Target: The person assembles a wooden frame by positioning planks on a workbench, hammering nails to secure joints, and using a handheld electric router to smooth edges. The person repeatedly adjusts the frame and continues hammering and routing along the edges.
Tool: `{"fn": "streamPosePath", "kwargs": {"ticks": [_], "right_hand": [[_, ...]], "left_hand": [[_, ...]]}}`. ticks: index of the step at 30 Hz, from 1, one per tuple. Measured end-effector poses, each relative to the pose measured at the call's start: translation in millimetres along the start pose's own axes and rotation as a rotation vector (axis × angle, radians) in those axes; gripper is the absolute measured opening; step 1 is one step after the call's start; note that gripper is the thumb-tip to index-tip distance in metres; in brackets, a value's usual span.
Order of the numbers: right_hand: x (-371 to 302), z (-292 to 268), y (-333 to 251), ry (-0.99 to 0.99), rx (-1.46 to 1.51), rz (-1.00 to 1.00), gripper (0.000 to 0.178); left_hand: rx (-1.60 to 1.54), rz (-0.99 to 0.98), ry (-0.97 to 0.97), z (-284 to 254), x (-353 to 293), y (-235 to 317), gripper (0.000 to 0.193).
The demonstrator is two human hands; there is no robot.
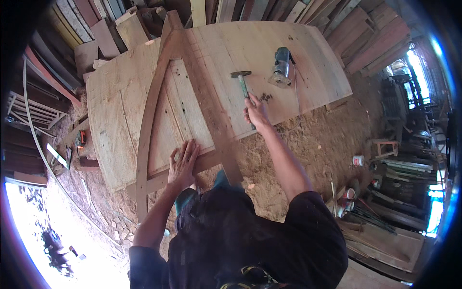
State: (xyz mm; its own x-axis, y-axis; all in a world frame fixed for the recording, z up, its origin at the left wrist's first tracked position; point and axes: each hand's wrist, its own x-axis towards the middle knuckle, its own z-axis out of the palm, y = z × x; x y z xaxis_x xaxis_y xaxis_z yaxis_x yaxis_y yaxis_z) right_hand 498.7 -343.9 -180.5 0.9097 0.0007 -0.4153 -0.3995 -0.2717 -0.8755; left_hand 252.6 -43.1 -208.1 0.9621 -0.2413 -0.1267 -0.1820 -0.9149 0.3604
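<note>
Right hand (256, 114): grip closed round green-handled, dark-headed hammer (243, 87) by near edge of pale plank surface (115, 103); left hand (184, 164): grip flattened, fingers extended, on brown wooden A-shaped frame (204, 95).

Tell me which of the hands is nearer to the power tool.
Right. The right hand, holding the hammer, is below and left of the power tool; the left hand, on the wooden frame, is farther down-left.

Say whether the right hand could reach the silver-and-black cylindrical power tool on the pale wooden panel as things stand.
Probably yes: only bare panel shows between the right hand and the power tool, though that hand's grip is taken by a green-handled, dark-headed hammer.
</note>
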Motion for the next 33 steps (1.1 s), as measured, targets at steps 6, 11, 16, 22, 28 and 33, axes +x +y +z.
{"fn": "streamPosePath", "kwargs": {"ticks": [6,11,16,22,28,33], "right_hand": [[65,-37,-29,0.216,-0.606,-0.356,0.050],[120,-122,-58,0.758,-0.932,-0.557,0.071],[174,-157,-58,0.103,-0.231,-0.092,0.085],[159,-165,-58,-0.031,0.213,-0.140,0.068],[91,-209,11,-0.181,0.522,-0.088,0.060],[-20,-205,56,-0.378,0.659,-0.110,0.061]], "left_hand": [[-0.058,-0.096,-0.055,-17,-2,7,0.117],[-0.055,-0.186,-0.091,-21,0,19,0.116],[0.003,-0.257,-0.150,-17,6,31,0.124],[-0.069,-0.371,-0.222,-35,17,53,0.121],[-0.562,-0.449,-0.031,-68,63,78,0.086],[-1.210,-0.361,0.084,-50,187,169,0.072]]}}
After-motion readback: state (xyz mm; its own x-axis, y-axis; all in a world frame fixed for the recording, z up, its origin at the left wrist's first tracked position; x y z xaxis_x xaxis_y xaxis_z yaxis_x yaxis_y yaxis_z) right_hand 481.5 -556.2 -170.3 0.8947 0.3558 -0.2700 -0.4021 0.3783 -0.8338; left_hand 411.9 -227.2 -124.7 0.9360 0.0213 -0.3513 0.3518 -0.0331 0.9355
